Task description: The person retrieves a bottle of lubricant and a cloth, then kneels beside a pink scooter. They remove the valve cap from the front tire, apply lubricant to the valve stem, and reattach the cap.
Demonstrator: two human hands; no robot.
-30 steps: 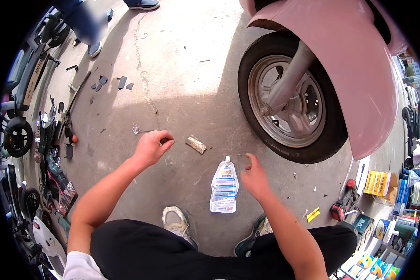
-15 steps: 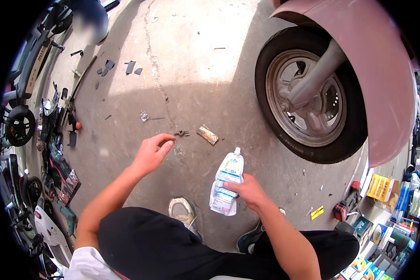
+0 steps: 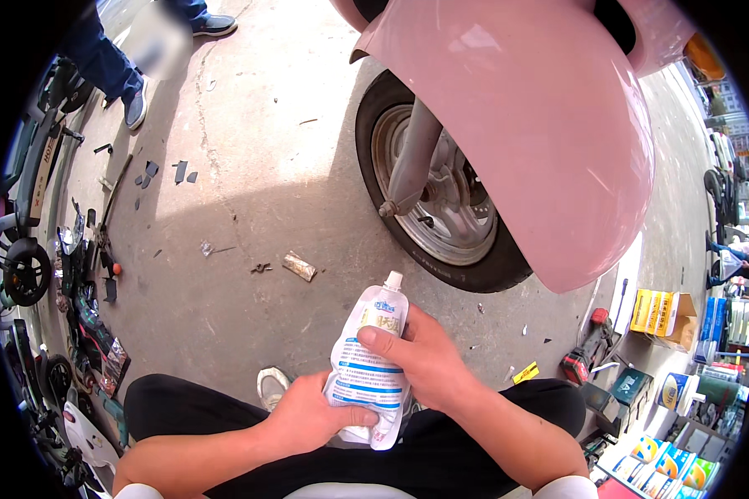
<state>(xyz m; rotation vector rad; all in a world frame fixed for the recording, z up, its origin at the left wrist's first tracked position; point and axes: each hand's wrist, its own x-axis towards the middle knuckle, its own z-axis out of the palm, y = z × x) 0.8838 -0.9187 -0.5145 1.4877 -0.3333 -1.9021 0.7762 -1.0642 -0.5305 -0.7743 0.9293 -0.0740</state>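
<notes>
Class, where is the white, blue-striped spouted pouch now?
The pouch is at the head view's lower centre, its lower part in the left hand, upper part in the right hand.

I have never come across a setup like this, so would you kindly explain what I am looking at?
There is no robot here: these are a person's bare hands, seen from a fisheye camera worn on the head and looking down, which is why straight edges bend near the rim. Both hands hold a white pouch with blue stripes: the left hand grips its lower left side, the right hand its upper right, thumbs across the front. On the concrete floor lie dark scraps, a small pale piece and a yellow tag. Beyond the hands stands a wheel under a pink fender.
</notes>
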